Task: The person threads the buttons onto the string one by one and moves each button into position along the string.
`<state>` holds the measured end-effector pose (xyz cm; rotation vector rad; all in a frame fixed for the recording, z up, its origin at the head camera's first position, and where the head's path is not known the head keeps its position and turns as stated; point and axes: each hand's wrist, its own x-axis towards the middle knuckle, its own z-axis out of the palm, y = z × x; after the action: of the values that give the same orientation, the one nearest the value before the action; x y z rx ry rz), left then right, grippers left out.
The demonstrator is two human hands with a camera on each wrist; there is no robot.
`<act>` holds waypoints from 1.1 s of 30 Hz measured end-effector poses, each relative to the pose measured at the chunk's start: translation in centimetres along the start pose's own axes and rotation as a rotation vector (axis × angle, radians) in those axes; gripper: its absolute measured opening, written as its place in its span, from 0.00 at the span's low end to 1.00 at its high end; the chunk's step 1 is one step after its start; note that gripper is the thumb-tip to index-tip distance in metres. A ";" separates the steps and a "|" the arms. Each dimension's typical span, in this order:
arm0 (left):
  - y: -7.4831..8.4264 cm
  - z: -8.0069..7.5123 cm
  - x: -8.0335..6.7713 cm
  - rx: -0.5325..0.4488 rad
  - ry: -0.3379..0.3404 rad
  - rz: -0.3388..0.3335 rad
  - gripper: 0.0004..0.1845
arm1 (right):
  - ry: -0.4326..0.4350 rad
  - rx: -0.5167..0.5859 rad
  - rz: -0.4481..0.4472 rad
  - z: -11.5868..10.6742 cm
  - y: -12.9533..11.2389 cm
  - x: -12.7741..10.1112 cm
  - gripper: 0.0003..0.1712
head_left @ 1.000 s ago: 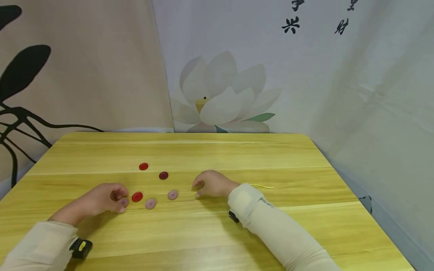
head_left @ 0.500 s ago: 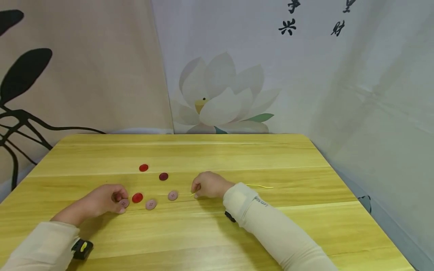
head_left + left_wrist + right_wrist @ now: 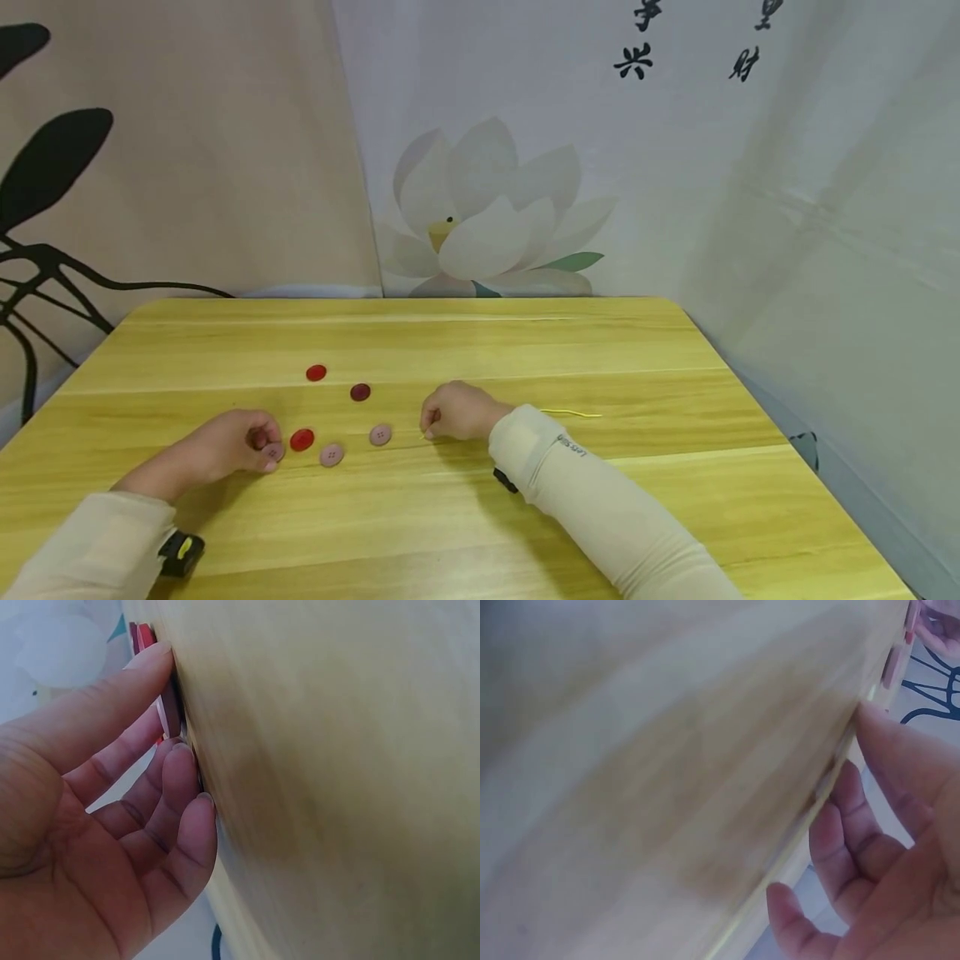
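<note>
Head: wood-grain desk (image 3: 450, 533), two hands well apart on it. Left hand (image 3: 225, 446) pinches a dusty-pink round button (image 3: 273, 452), looks plastic, by its rim, thumb on the near side, forefinger on the far side. Rim grip probably chosen because it leaves the face and its holes uncovered. Right hand (image 3: 465, 411) pinches a thin yellow cord (image 3: 572, 412) close to one end; a short tip pokes out past the fingertips on the button side. Gripping near the end likely keeps that limp tip under control. The other end lies on the desk right of the wrist; forearm hides the middle.

Spares sit loose between and beyond the hands: bright-red round button (image 3: 302, 440) just beside the held one, dusty-pink four-hole button (image 3: 332, 455), a second pink one (image 3: 380, 435), a dark-red round button (image 3: 360, 392), and a far red round button (image 3: 316, 372). Gaps between them look handy for picking singly.

Left wrist: held button almost edge-on, low by the desk. Other fingers loosely curled, probably using the surface as a rest. Can't tell if the button touches down.

Right wrist: blurry. Thumb tip down by the desk, bright cord tip just past it; forefinger contact hidden. Yellow line under the other fingers looks like the cord trailing back.
</note>
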<state>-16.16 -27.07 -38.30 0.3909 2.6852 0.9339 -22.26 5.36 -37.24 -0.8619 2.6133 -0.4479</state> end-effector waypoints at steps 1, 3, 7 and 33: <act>0.1 0.0 0.0 0.005 0.001 0.003 0.11 | 0.001 -0.002 0.000 0.0 0.0 0.0 0.04; 0.1 -0.1 -0.1 0.011 0.003 0.007 0.10 | 0.001 -0.007 -0.002 0.0 -0.1 0.0 0.05; 0.2 -0.1 -0.2 0.018 -0.001 0.012 0.09 | 0.001 -0.029 -0.012 0.1 -0.3 0.0 0.07; 1.5 -1.0 0.1 -0.005 0.081 0.003 0.09 | 0.011 0.009 -0.049 -0.3 0.1 -0.6 0.04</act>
<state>-16.34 -26.51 -36.63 0.3644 2.7547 0.9771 -21.97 5.86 -36.88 -0.9245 2.6031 -0.4789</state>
